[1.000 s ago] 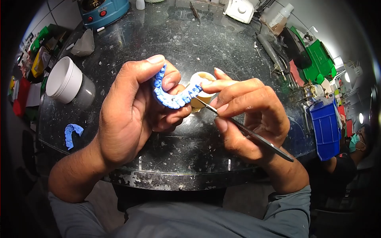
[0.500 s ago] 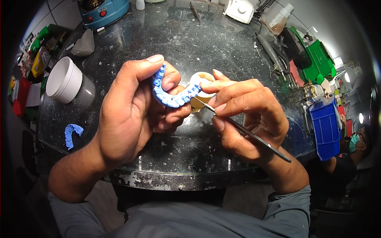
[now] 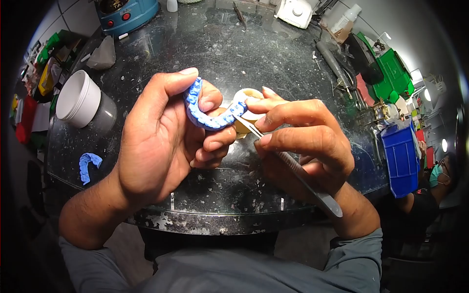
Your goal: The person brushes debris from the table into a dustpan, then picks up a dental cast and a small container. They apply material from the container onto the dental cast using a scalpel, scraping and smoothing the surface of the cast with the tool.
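Observation:
My left hand (image 3: 161,132) grips a blue horseshoe-shaped dental model (image 3: 207,112) between thumb and fingers, above the dark worktop (image 3: 234,53). My right hand (image 3: 303,141) pinches a thin metal hand tool (image 3: 288,163), whose tip touches the right end of the blue model. The forefinger of that hand also rests on that end. A small cream-coloured round pot (image 3: 246,119) sits on the worktop just behind both hands, partly hidden by them.
A second blue model piece (image 3: 89,165) lies at the worktop's left edge. A white-and-grey tub (image 3: 83,104) stands left, a blue machine (image 3: 128,12) at the back. Blue bin (image 3: 400,156) and green boxes (image 3: 393,73) crowd the right, where a masked person (image 3: 437,180) sits.
My left hand has tilted the blue model slightly. The metal tool has swung so its handle points lower and more toward me; its tip stays at the model's right end.

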Tool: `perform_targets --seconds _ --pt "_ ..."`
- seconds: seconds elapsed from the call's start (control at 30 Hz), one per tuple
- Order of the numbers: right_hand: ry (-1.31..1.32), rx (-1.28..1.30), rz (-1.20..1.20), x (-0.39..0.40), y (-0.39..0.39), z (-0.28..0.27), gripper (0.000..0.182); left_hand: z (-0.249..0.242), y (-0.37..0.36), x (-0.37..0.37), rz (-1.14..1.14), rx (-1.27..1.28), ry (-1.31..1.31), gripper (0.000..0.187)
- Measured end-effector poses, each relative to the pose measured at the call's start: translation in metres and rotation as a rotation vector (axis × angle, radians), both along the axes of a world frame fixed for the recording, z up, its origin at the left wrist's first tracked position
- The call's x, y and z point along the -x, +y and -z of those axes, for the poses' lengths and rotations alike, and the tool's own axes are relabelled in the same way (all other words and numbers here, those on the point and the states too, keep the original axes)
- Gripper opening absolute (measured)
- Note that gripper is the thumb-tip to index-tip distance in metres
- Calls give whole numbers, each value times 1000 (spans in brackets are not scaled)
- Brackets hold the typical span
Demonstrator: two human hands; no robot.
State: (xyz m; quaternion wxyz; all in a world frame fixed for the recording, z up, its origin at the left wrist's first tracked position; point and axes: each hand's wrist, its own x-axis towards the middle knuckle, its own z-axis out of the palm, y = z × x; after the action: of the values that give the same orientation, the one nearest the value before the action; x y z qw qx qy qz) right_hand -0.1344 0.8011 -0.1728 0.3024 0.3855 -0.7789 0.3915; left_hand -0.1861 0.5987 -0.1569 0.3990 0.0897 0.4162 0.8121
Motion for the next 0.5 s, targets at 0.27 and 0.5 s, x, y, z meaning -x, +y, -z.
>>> perform_targets --seconds 0.27,0.5 --pt "71 -53 37 2 0 2 16 0 1 0 -7 -4 6 41" --pt "49 -22 16 1 0 2 16 1 -1 1 18 -29 0 40"
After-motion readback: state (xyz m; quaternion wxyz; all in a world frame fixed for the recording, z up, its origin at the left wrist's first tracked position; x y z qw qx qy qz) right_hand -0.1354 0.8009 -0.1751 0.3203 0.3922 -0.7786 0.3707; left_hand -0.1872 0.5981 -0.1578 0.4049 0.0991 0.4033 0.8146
